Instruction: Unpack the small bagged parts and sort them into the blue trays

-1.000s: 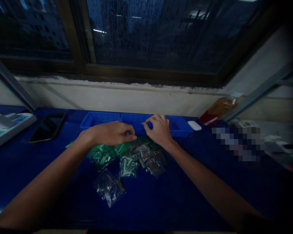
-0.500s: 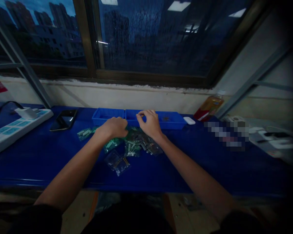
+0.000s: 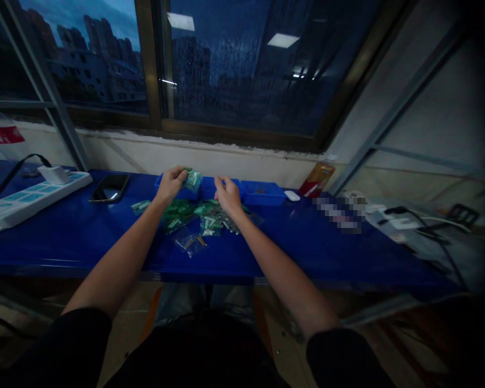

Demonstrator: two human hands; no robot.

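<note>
Over a blue table [image 3: 291,248], left hand [image 3: 170,185] pinches 1 green packet [image 3: 193,181]; whether right hand [image 3: 228,194] grips anything, I cannot tell.

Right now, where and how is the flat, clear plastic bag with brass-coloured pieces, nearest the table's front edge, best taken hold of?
Probably by pinching the near edge of the clear plastic bag, coming in low from the front: it lies flat, and that side faces bare, shiny blue tabletop, while its far side sits close to the heap of green-tinted plastic bags.
</note>
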